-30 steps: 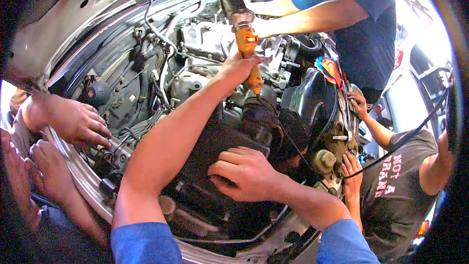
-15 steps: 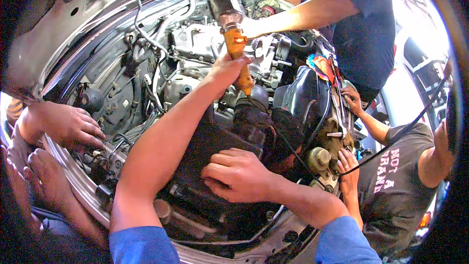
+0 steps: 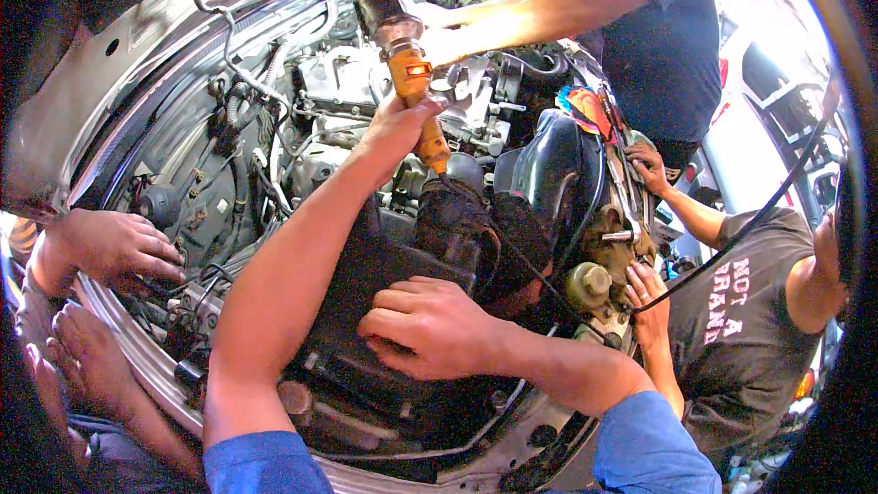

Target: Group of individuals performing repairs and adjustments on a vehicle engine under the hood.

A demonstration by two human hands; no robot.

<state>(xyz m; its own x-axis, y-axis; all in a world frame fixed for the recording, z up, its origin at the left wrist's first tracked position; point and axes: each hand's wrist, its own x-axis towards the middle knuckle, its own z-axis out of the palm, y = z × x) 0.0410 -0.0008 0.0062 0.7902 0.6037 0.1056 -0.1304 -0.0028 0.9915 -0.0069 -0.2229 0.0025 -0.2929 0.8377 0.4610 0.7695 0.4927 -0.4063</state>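
My left hand (image 3: 395, 133) is wrapped round the orange handle of a work light (image 3: 412, 75), its dark head tilted up over the engine (image 3: 334, 82). The cord leaves the handle's lower end and runs to the right past a black air hose (image 3: 448, 220). Closer to me, my right hand (image 3: 422, 327) rests on or just above a black plastic cover (image 3: 352, 288). Its fingers are loosely curled in, with nothing seen in them; the palm is hidden. Beyond the light, another person's bare arms (image 3: 558, 18) reach over the engine, their hands lost in glare.
Other people's hands (image 3: 114, 247) hang over the left fender. At right, a person in a dark grey shirt (image 3: 754, 311) has hands on the car's edge, by a round reservoir cap (image 3: 587, 285). Tools (image 3: 615, 165) and a coloured cloth (image 3: 585, 108) lie there. A black cable (image 3: 773, 201) crosses.
The whole view has shifted a little, so most things sit slightly farther left. My left hand still grips the work light, and my right hand stays over the black cover.
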